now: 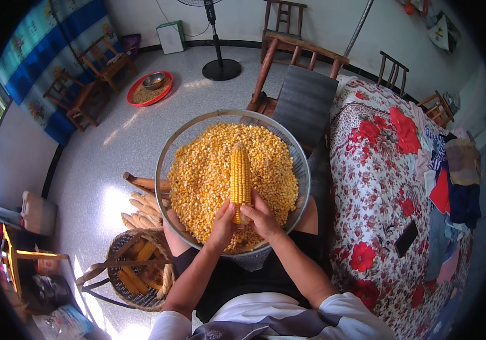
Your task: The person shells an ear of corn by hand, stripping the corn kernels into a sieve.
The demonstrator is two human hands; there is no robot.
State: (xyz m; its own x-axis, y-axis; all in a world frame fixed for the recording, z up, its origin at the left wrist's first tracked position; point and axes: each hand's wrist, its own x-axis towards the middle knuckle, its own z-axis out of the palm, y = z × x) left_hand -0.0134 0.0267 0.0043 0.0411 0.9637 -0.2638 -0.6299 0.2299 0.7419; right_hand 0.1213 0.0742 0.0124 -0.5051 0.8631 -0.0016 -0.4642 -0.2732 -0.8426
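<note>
Both my hands hold one ear of dried yellow corn [240, 174] by its lower end, its tip pointing away from me. My left hand [224, 223] grips it from the left, and my right hand [262, 216] from the right, thumbs close together. Beneath them, a round metal mesh sieve [161, 157] rests on my lap, heaped with loose corn kernels [200, 170]. The ear lies over the heap; its underside and some of my fingers are hidden.
On the left, a woven basket [120, 293] holds ears of corn, with bare cobs [145, 210] on the floor beyond. A wooden chair [268, 63] stands ahead. At the right is a bed [366, 212] with clothes [459, 187]. A red tray [134, 87] and a standing fan [221, 69] are farther off.
</note>
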